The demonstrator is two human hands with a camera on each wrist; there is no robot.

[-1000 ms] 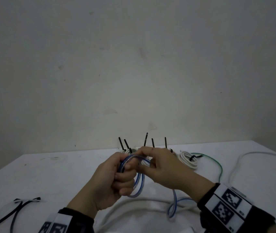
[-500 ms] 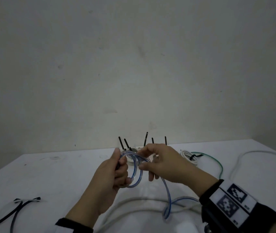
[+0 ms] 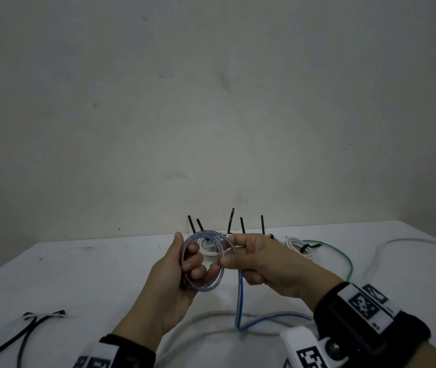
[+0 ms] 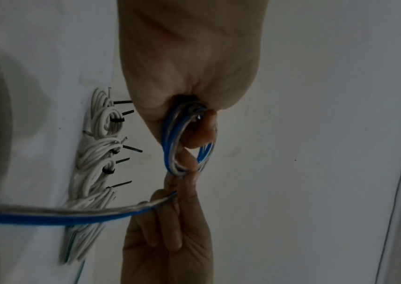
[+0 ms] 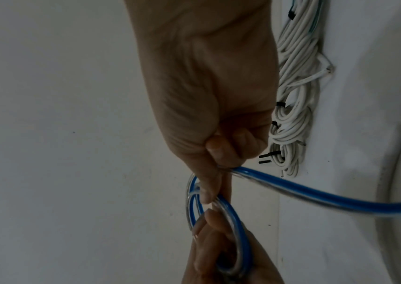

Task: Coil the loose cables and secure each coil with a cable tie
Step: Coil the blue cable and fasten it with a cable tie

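L hand (image 3: 174,272) grips the blue-and-clear cable coil (image 3: 203,261); R hand (image 3: 262,264) pinches its loose tail (image 3: 239,301) — light, springy, prob. slippery; hold where loops cross.

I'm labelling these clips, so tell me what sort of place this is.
Probably a plain workbench set up for cable tidying: a bare white table against a blank wall, a row of tied white cable coils at the back, and both hands winding a blue cable.

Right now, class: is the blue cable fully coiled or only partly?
Partly coiled. The left hand grips several loops of the blue cable, while the right hand pinches a loose length trailing down onto the table.
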